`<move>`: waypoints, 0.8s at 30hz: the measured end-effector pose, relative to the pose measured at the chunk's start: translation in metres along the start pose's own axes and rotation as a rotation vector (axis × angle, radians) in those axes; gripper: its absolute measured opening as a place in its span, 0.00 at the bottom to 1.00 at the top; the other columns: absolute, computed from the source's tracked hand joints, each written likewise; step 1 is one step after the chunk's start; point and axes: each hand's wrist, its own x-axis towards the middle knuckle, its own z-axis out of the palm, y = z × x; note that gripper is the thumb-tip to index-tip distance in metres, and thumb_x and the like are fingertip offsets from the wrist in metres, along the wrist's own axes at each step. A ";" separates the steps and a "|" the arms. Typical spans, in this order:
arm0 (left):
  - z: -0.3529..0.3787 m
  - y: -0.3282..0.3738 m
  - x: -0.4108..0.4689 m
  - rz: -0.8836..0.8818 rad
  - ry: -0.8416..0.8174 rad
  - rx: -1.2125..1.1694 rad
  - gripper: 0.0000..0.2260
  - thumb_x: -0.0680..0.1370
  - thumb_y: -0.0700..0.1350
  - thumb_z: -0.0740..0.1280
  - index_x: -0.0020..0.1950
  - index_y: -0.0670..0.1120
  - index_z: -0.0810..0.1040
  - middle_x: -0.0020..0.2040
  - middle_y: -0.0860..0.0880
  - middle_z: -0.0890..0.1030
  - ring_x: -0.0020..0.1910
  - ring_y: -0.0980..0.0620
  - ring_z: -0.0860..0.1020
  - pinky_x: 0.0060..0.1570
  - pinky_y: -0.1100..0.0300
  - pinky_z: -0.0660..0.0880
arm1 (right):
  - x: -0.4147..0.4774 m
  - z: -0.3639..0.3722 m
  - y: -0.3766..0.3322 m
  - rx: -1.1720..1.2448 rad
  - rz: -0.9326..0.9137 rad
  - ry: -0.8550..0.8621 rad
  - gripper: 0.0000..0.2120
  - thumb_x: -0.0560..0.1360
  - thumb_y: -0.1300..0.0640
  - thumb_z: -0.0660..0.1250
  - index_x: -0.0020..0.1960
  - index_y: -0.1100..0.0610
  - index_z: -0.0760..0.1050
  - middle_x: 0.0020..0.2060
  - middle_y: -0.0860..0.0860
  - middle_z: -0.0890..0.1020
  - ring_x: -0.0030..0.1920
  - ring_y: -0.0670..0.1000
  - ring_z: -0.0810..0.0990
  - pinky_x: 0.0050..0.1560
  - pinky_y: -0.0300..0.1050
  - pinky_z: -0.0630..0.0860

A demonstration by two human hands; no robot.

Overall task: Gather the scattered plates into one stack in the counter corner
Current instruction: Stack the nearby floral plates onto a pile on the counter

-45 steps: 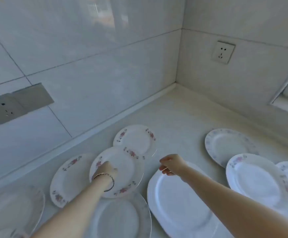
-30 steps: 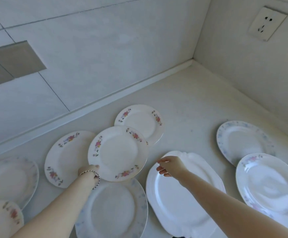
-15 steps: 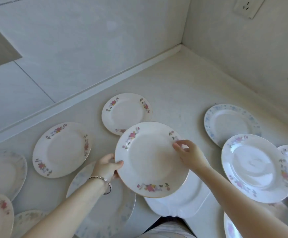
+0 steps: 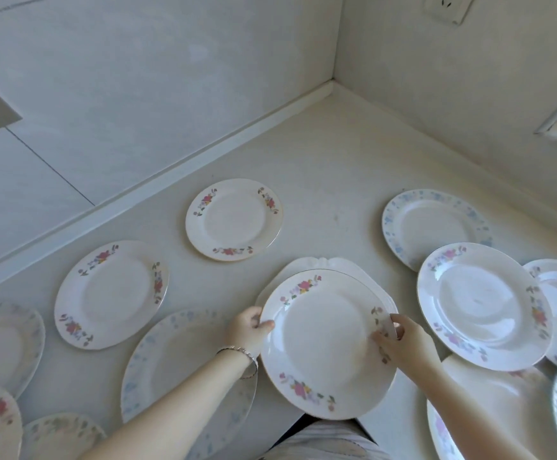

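We carry a floral plate [image 4: 328,343] by its rims, low over a crowded counter.

Our left hand [image 4: 249,332] grips the left rim with the thumb on top and our right hand [image 4: 403,343] pinches the right rim, so the plate spans the gap between them. Both holds are thin and on smooth glaze, so a slip could drop it onto the white platter [image 4: 317,263] just beneath and chip both. Farther off lies a small floral plate [image 4: 234,219], and beyond it the counter corner [image 4: 333,94], where the stack belongs.

Lighting: soft, bright daylight from right; glare on right-hand plates [image 4: 483,303]; faint shadows; wide-angle bending; blurred edges.
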 end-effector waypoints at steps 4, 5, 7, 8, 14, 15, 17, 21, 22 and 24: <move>0.003 0.016 0.012 0.056 -0.005 0.520 0.08 0.76 0.45 0.62 0.51 0.42 0.75 0.50 0.44 0.76 0.48 0.43 0.76 0.48 0.57 0.71 | 0.004 0.015 -0.002 0.080 0.002 0.016 0.06 0.73 0.61 0.67 0.50 0.58 0.74 0.32 0.50 0.76 0.28 0.46 0.74 0.24 0.31 0.65; 0.005 0.018 0.016 0.042 -0.025 0.619 0.14 0.77 0.46 0.60 0.59 0.41 0.73 0.58 0.42 0.72 0.55 0.42 0.76 0.53 0.57 0.71 | 0.006 0.018 -0.002 0.092 0.006 0.015 0.05 0.73 0.61 0.67 0.48 0.60 0.74 0.34 0.52 0.77 0.28 0.47 0.75 0.23 0.30 0.65; 0.009 0.025 0.015 0.036 -0.031 0.720 0.17 0.78 0.45 0.59 0.65 0.39 0.68 0.66 0.42 0.66 0.61 0.42 0.74 0.58 0.57 0.69 | 0.009 0.023 -0.001 0.083 0.005 0.030 0.05 0.73 0.62 0.66 0.46 0.63 0.74 0.39 0.55 0.77 0.29 0.48 0.75 0.22 0.28 0.65; 0.011 0.027 0.013 0.030 -0.023 0.753 0.18 0.78 0.45 0.59 0.66 0.39 0.66 0.67 0.42 0.65 0.62 0.42 0.73 0.59 0.57 0.69 | 0.010 0.025 -0.002 0.066 -0.001 0.046 0.05 0.73 0.62 0.66 0.45 0.64 0.74 0.43 0.55 0.75 0.29 0.47 0.74 0.22 0.27 0.66; 0.027 0.022 0.010 -0.052 -0.014 0.783 0.33 0.77 0.46 0.61 0.75 0.37 0.48 0.73 0.41 0.54 0.72 0.41 0.56 0.70 0.55 0.59 | 0.010 0.031 0.001 -0.049 -0.012 0.096 0.08 0.74 0.58 0.65 0.50 0.63 0.75 0.47 0.53 0.72 0.30 0.45 0.74 0.27 0.31 0.67; 0.028 0.022 0.009 -0.057 -0.024 0.786 0.33 0.77 0.46 0.61 0.75 0.37 0.47 0.73 0.41 0.53 0.72 0.41 0.56 0.70 0.55 0.59 | 0.009 0.032 0.001 -0.046 -0.011 0.099 0.09 0.74 0.58 0.65 0.51 0.62 0.74 0.48 0.53 0.73 0.32 0.49 0.77 0.31 0.36 0.72; 0.031 0.021 0.009 -0.056 -0.047 0.815 0.33 0.77 0.47 0.60 0.75 0.36 0.48 0.73 0.41 0.53 0.72 0.41 0.55 0.70 0.56 0.59 | 0.009 0.032 0.002 -0.043 0.001 0.110 0.12 0.73 0.57 0.65 0.54 0.60 0.73 0.49 0.52 0.72 0.39 0.57 0.80 0.42 0.48 0.78; 0.038 0.019 0.005 -0.044 -0.071 0.851 0.33 0.77 0.47 0.59 0.76 0.37 0.46 0.75 0.41 0.50 0.73 0.41 0.54 0.71 0.56 0.58 | 0.010 0.030 0.003 -0.154 -0.012 0.143 0.11 0.74 0.54 0.64 0.53 0.59 0.73 0.48 0.51 0.71 0.43 0.58 0.79 0.40 0.46 0.75; 0.039 0.017 0.004 -0.038 -0.070 0.851 0.33 0.77 0.46 0.59 0.76 0.37 0.46 0.75 0.41 0.49 0.73 0.41 0.53 0.71 0.55 0.58 | 0.011 0.029 0.004 -0.207 -0.026 0.151 0.11 0.74 0.54 0.64 0.53 0.59 0.73 0.49 0.52 0.73 0.45 0.57 0.79 0.38 0.44 0.72; 0.039 0.014 0.003 -0.018 -0.067 0.873 0.33 0.77 0.46 0.59 0.76 0.38 0.45 0.75 0.42 0.48 0.73 0.42 0.52 0.71 0.55 0.58 | 0.012 0.028 0.002 -0.365 -0.062 0.160 0.13 0.75 0.52 0.63 0.53 0.59 0.74 0.52 0.53 0.74 0.53 0.54 0.75 0.38 0.42 0.66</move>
